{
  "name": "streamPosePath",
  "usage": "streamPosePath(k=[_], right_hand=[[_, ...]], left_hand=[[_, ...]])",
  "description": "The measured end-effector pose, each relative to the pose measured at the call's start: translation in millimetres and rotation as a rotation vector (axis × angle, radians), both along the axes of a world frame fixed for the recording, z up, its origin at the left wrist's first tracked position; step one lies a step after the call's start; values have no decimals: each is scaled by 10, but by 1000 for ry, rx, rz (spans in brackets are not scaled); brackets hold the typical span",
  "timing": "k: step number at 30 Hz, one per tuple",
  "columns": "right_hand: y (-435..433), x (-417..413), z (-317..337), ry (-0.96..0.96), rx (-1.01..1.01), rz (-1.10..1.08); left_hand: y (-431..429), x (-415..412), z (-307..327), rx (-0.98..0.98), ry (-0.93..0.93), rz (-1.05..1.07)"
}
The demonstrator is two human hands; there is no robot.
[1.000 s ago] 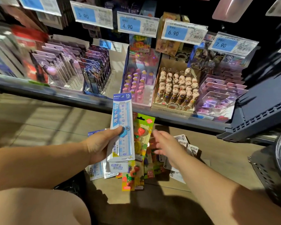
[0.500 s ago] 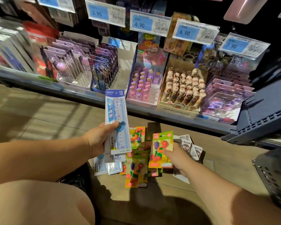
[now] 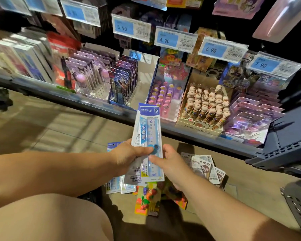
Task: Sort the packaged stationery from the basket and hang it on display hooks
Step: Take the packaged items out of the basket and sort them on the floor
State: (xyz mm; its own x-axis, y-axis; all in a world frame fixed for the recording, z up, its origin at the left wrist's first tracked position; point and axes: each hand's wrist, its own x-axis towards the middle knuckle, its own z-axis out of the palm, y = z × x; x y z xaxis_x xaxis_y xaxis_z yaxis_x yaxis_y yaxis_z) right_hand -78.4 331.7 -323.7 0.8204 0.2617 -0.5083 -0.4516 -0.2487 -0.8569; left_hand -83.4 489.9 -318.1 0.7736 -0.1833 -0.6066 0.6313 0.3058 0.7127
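Head view | ruler pack (image 3: 149,126) upright between both hands, header above them | left hand (image 3: 127,157) grips its left edge, thumb across front | right hand (image 3: 175,164) pinches lower right edge, fingers hidden behind | likely light, flat, glossy-slippery, bendable; hold edges, leave header free

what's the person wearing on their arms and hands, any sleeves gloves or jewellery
Nothing worn shows. The left hand and right hand have no gloves, and no ring can be made out. The left forearm and right forearm are uncovered as far up as the picture reaches, so no sleeve is in view. Neither wrist carries a watch or bracelet.
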Motion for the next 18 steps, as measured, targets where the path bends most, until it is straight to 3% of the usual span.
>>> streamPosePath(k=[4, 8, 11, 18], right_hand=[[23, 31, -1, 43, 11, -95], [9, 81, 10, 147, 60, -180], [17, 75, 28, 180, 130, -214], [56, 57, 99, 96, 228, -241]], left_hand=[[61, 27, 8, -35, 69, -26], [130, 58, -14, -34, 167, 94], [155, 51, 4, 30, 150, 89], [184, 48, 50, -20, 73, 68]])
